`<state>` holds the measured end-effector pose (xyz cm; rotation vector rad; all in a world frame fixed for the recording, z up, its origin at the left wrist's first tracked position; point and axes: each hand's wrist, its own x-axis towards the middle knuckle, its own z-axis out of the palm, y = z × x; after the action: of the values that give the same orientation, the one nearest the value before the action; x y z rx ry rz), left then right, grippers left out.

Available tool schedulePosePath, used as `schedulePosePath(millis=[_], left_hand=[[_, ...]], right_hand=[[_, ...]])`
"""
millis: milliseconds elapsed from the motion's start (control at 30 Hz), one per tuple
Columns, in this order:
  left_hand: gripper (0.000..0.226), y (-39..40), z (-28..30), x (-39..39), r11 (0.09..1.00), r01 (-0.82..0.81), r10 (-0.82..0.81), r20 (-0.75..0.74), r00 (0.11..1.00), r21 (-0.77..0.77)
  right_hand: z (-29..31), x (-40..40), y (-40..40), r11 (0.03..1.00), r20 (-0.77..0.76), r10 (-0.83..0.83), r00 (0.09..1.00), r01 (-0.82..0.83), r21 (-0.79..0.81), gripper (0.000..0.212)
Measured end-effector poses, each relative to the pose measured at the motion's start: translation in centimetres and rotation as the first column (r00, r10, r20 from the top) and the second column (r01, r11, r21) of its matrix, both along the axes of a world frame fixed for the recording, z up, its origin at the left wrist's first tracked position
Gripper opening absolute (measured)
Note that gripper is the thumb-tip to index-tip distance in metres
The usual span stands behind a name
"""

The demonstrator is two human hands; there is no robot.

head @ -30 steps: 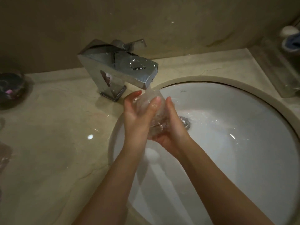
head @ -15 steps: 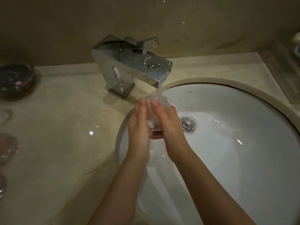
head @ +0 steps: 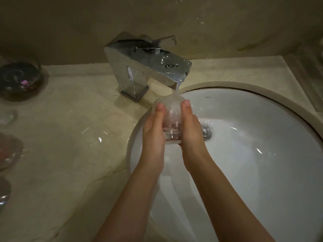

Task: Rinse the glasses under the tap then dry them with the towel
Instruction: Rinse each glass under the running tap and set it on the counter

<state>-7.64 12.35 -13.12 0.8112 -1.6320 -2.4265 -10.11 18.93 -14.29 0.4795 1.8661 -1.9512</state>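
Note:
A clear glass point(head: 172, 117) sits upright between my two hands over the left part of the white sink point(head: 262, 140). Water runs from the chrome tap point(head: 148, 67) straight into its mouth and spills over. My left hand point(head: 153, 131) holds the glass's left side and my right hand point(head: 190, 131) holds its right side, one digit of each lying along the wall up to the rim. The lower fingers are hidden behind the glass. No towel is in view.
On the beige marble counter point(head: 70, 154), other clear glasses point(head: 8, 151) stand along the left edge. A dark glass bowl point(head: 19, 79) sits at the back left. The drain point(head: 206, 131) lies just right of my hands. A clear tray point(head: 311, 75) is at the far right.
My hands have turned from wrapping over the front of the glass to flanking its sides, so its wall now shows between them. The view has shifted, putting the tap further right.

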Motion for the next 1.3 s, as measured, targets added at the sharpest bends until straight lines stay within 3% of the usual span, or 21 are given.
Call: schedulePosePath(millis=[133, 300, 433, 633, 733, 833, 967, 1067, 1200, 1300], left_hand=[[0.066, 0.4, -0.4, 0.4, 0.996, 0.037, -0.037, -0.002, 0.999, -0.076], [0.063, 0.3, 0.0, 0.1, 0.996, 0.090, -0.090, -0.017, 0.996, 0.015], [0.057, 0.0, -0.1, 0.2, 0.988, 0.154, -0.154, -0.003, 0.988, 0.013], [0.064, -0.2, 0.6, 0.8, 0.975, 0.201, -0.198, 0.046, 0.979, -0.093], [0.061, -0.2, 1.7, 1.2, 0.978, 0.164, -0.157, 0.067, 0.985, -0.129], [0.053, 0.1, 1.9, 1.4, 0.985, 0.123, -0.117, 0.053, 0.992, -0.118], [0.067, 0.6, 1.6, 1.3, 0.991, 0.133, -0.130, 0.093, 0.987, -0.033], [0.065, 0.7, 1.6, 1.5, 0.989, 0.146, -0.144, 0.125, 0.982, -0.003], [0.065, 0.7, 1.8, 1.9, 0.990, 0.140, -0.143, 0.153, 0.978, 0.031], [0.067, 0.7, 2.0, 2.0, 0.991, 0.126, -0.130, 0.165, 0.978, 0.034]], right_hand=[[0.5, 0.2, 0.0, 0.998, -0.016, 0.059, 0.998, -0.059, 0.027, 0.082], [0.4, 0.5, 1.1, 0.996, 0.023, -0.063, 0.998, 0.065, -0.058, 0.067], [0.6, 0.3, 1.7, 0.995, -0.006, -0.064, 0.998, 0.063, -0.074, 0.053], [1.5, 0.3, 3.2, 0.999, -0.028, 0.003, 1.000, -0.002, 0.046, 0.064], [2.7, 0.1, 4.1, 0.984, -0.089, 0.058, 0.994, -0.042, 0.173, 0.044], [4.3, -1.2, 4.6, 0.990, -0.104, 0.051, 0.993, -0.037, 0.133, 0.032], [8.3, -4.1, 3.3, 0.988, -0.243, 0.138, 0.960, -0.116, 0.101, 0.044], [11.4, -6.6, 1.6, 0.966, -0.322, 0.238, 0.916, -0.191, 0.172, 0.053], [12.6, -8.4, -0.4, 0.906, -0.296, 0.405, 0.865, -0.337, 0.255, 0.058], [12.4, -8.4, -0.7, 0.904, -0.288, 0.400, 0.870, -0.324, 0.278, 0.054]])
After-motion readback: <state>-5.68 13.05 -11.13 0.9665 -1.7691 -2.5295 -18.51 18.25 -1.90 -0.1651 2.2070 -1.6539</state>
